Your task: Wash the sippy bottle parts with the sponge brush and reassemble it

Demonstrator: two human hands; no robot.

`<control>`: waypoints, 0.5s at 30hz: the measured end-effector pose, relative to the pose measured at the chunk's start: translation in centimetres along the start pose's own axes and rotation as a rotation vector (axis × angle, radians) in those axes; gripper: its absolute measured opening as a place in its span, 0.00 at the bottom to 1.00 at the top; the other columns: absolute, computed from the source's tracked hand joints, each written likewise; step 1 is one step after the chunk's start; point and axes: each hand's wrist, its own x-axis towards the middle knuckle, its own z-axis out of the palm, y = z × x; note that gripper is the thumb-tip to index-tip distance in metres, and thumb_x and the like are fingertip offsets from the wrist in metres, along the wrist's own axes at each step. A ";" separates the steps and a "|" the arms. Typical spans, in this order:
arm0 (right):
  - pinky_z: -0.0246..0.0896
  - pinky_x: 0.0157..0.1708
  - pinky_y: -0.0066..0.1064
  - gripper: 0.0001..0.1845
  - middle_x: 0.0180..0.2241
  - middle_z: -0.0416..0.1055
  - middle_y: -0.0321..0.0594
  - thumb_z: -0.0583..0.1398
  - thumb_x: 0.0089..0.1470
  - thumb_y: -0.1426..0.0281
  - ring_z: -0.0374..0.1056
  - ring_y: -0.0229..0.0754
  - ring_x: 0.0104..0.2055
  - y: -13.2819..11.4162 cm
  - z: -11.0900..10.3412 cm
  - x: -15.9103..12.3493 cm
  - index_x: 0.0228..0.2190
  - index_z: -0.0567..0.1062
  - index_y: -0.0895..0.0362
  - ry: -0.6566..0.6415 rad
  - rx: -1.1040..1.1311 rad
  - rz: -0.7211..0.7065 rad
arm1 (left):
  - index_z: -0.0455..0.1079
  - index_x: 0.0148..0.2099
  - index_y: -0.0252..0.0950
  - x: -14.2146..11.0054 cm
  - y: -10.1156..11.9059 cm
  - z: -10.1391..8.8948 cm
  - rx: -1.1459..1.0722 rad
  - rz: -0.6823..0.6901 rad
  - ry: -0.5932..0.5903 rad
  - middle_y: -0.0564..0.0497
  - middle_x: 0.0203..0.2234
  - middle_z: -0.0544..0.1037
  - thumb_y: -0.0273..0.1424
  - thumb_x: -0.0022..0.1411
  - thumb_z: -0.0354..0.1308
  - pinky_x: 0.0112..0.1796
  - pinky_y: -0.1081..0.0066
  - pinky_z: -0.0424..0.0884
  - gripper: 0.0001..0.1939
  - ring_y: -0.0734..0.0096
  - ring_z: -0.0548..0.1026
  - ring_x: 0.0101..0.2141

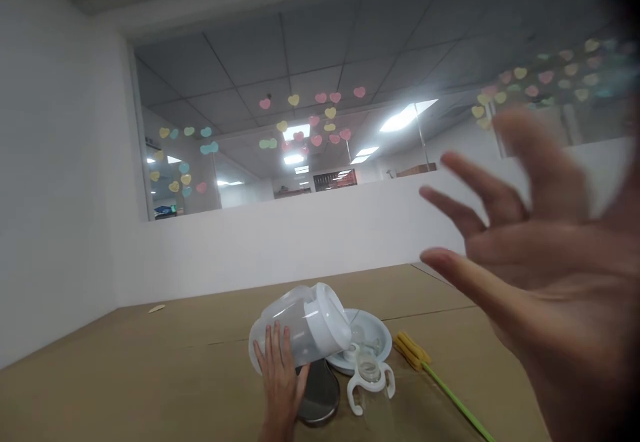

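Observation:
My left hand (281, 377) is against the side of a translucent plastic jar (293, 325) with a white lid, fingers spread along its wall and thumb underneath. The jar tilts over, its lid pointing right. Close to the camera, my right hand (540, 262) is raised with fingers apart and holds nothing; motion blurs its fingers. Below the jar lies a dark oval object (320, 395), partly hidden. A clear baby bottle (370, 372) with white handles stands right of it. Behind the bottle, a white bowl (383, 337) holds small clear parts that I cannot make out.
A yellow sponge brush (413, 351) with a green handle lies right of the bowl on the brown tabletop (150, 375). A small pale flat piece (157, 309) is at the far left. Behind the table rises a white wall (280, 245) with a window bearing heart stickers.

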 end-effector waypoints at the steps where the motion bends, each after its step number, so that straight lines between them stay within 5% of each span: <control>1: 0.58 0.57 0.46 0.43 0.60 0.49 0.34 0.63 0.49 0.68 0.54 0.46 0.60 1.7 0.2 -0.7 0.58 0.44 0.37 0.075 0.060 0.027 | 0.37 0.66 0.32 0.0 -0.1 0.1 0.013 0.021 -0.008 0.35 0.57 0.61 0.32 0.59 0.51 0.55 0.40 0.49 0.38 0.48 0.54 0.60; 5: 0.65 0.48 0.42 0.37 0.48 0.64 0.42 0.63 0.46 0.65 0.67 0.43 0.46 10.2 1.6 -6.2 0.55 0.54 0.47 0.208 0.059 0.324 | 0.38 0.66 0.34 -0.1 -0.5 0.4 0.025 0.056 -0.017 0.37 0.56 0.62 0.30 0.60 0.49 0.57 0.45 0.50 0.36 0.53 0.56 0.59; 8: 0.65 0.44 0.40 0.28 0.40 0.70 0.43 0.58 0.49 0.60 0.69 0.42 0.41 15.4 2.6 -11.6 0.51 0.61 0.54 0.127 -0.126 0.578 | 0.39 0.66 0.37 -0.4 -0.4 0.8 0.026 0.008 -0.020 0.40 0.57 0.62 0.31 0.61 0.49 0.57 0.49 0.50 0.35 0.56 0.57 0.59; 15: 0.62 0.38 0.37 0.19 0.34 0.73 0.45 0.48 0.48 0.60 0.70 0.47 0.37 21.7 1.3 -21.3 0.37 0.68 0.57 -0.088 -0.583 0.788 | 0.35 0.66 0.29 -0.6 -0.8 1.8 0.028 -0.493 0.005 0.31 0.57 0.58 0.44 0.57 0.52 0.51 0.47 0.58 0.44 0.44 0.58 0.56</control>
